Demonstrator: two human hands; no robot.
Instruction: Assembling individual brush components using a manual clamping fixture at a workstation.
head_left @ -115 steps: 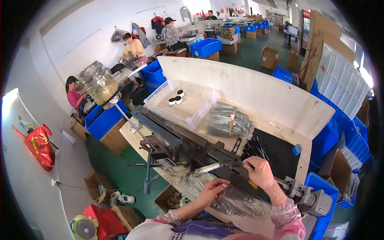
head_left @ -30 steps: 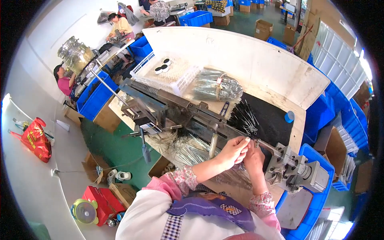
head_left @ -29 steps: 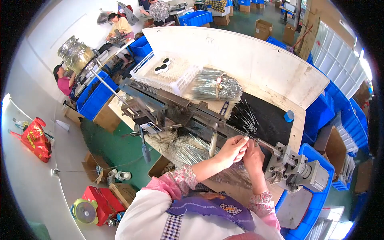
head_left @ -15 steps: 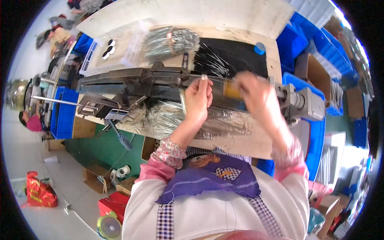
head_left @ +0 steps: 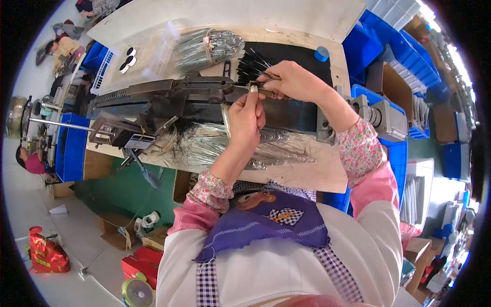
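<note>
The left hand is raised over the dark machine that runs across the bench, its fingers pressed together and pinching a thin metal strip — the strip hangs down from the fingertips toward the wrist, over the machine's front edge. The right hand sits just beyond and to the right of it, fingers closed in a pinch on a small dark pin at the machine's top rail; the two hands' fingertips nearly meet there.

Behind the right hand lies a black mat with a fan of dark pins spread on it, close to the knuckles. A tied bundle of silvery strips lies further back on the left, and a blue tape roll stands at the mat's far right corner. Under the left forearm, clear bags of silvery strips rest on the bench's near side — just beside the machine. A grey motor sits at the machine's right end, by the right forearm.
</note>
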